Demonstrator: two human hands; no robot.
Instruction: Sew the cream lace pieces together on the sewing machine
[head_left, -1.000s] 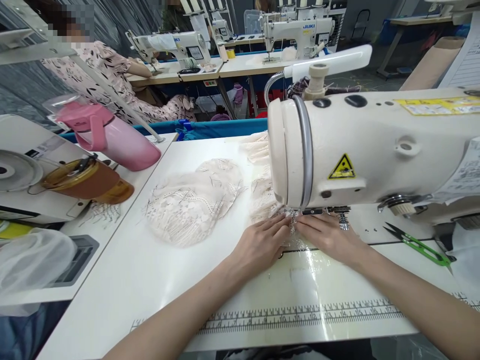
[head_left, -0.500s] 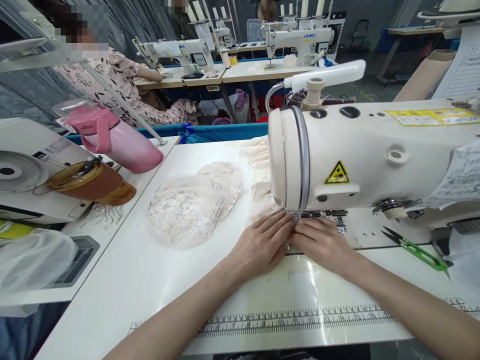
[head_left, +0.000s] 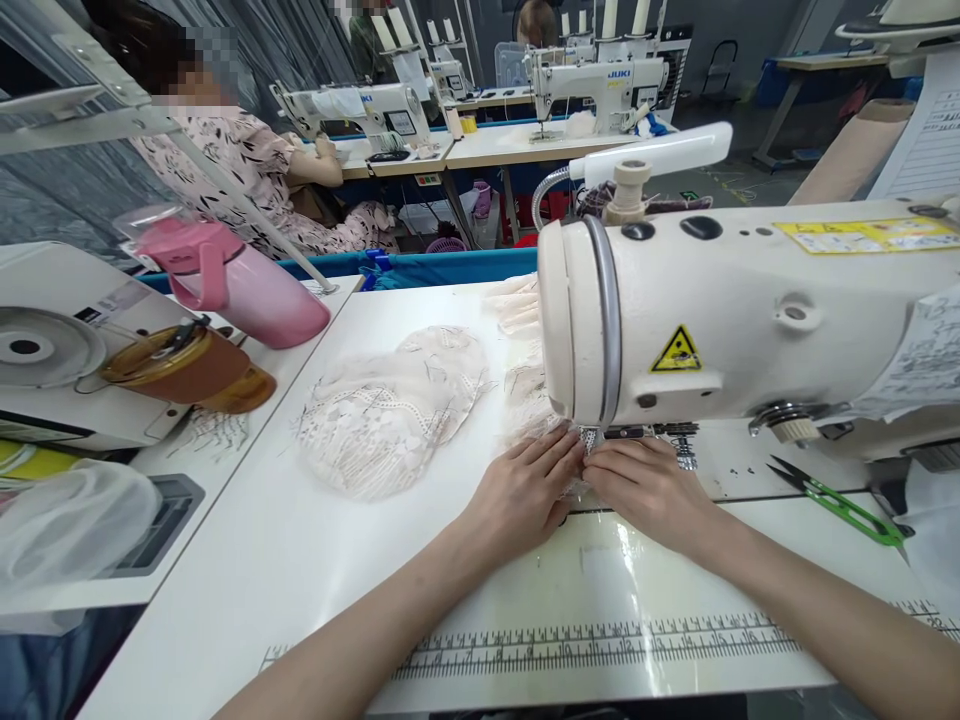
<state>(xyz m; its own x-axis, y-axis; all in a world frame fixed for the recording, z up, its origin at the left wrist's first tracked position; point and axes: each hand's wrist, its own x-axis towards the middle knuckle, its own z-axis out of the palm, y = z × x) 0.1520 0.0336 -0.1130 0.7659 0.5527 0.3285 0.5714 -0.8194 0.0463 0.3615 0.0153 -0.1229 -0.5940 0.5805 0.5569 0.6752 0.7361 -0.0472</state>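
At the needle end of a cream sewing machine (head_left: 675,310), a piece of pale lace fabric (head_left: 529,400) lies under the head, partly hidden by it. My left hand (head_left: 529,490) holds the lace from the left, fingers pressed together and thumb tucked low. Against it from the other side, my right hand (head_left: 645,485) grips the same fabric with bent fingers close to the presser foot, which is mostly hidden. A narrow strip of lace shows between my fingertips. Further left on the white table (head_left: 300,570) lie lace pieces (head_left: 390,410) in a loose heap.
Green thread snips (head_left: 840,505) lie right of my right hand. A pink bottle (head_left: 240,280) and an amber cup (head_left: 195,365) stand at the left beside another machine. Printed ruler marks (head_left: 600,645) run along the front edge. A person (head_left: 247,180) works at a machine beyond.
My hands stay at the needle, with slightly more lace showing between the fingertips. The view has shifted a little, and the far person's arm has moved to the right.
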